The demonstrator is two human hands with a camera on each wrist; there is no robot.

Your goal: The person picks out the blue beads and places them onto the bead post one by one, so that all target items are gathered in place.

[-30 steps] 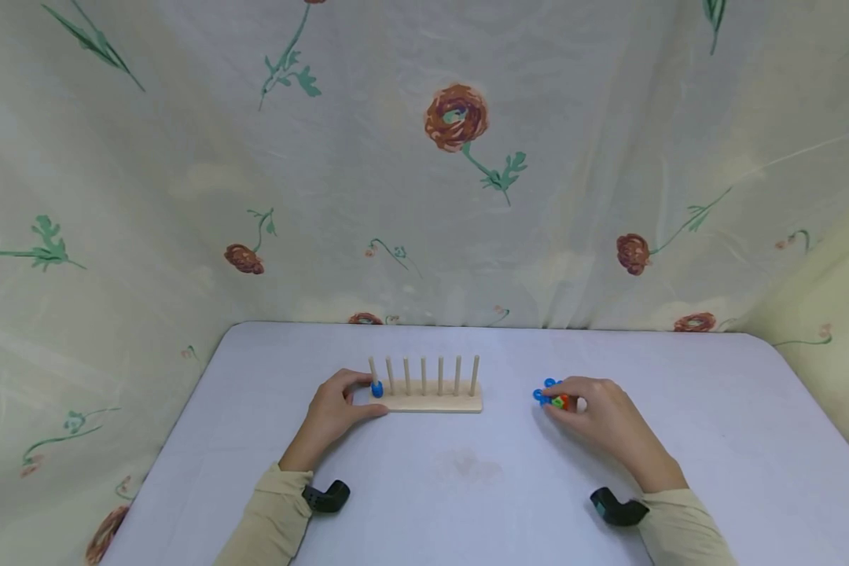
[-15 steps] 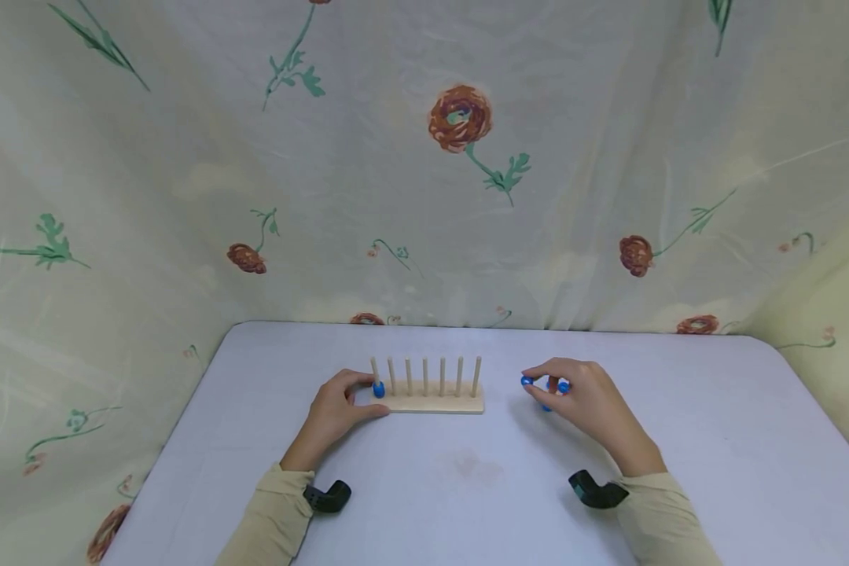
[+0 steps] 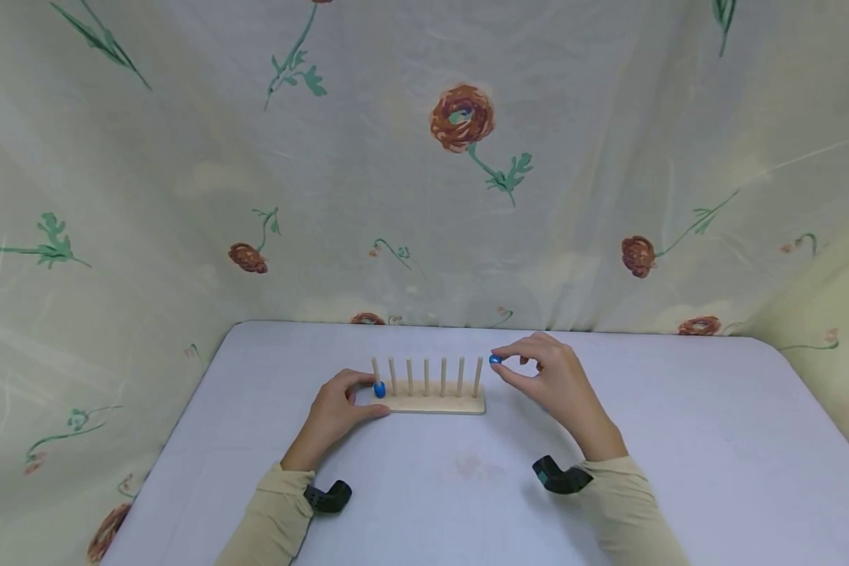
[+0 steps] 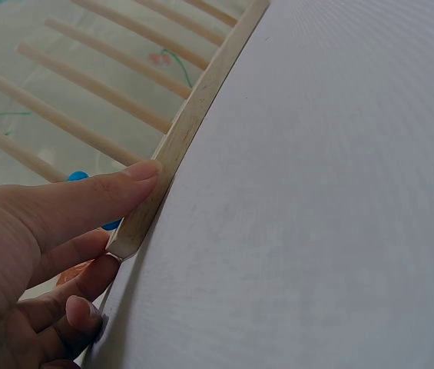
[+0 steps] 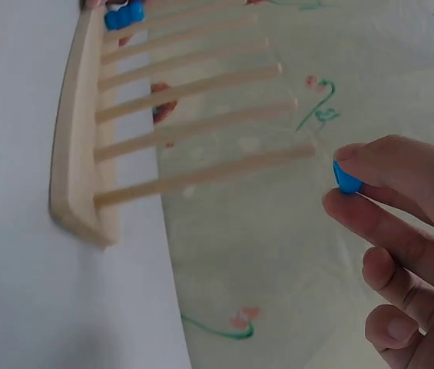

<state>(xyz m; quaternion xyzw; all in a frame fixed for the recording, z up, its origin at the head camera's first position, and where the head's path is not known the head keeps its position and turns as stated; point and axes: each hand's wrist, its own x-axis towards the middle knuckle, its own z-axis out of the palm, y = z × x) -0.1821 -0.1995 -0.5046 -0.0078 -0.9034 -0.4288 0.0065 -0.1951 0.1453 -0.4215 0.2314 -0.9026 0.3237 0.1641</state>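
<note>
A wooden peg stand, with several upright pegs on a flat base, stands on the table. My left hand grips its left end, thumb on the front edge and fingers behind, as the left wrist view shows. Blue beads sit low on the leftmost peg, partly covered by that hand in the left wrist view. Between thumb and forefinger my right hand pinches a small blue bead. This bead is near the top of the rightmost peg, a little apart from it.
A white-covered table lies beneath both hands, with a faint stain in front of the stand. Behind it hangs a flowered curtain. Black wrist devices, including the one at the right cuff, sit by the sleeves.
My right hand has lifted a blue bead from the coloured pieces at the right and moved left towards the stand. Those loose pieces no longer show. The left hand stays in place.
</note>
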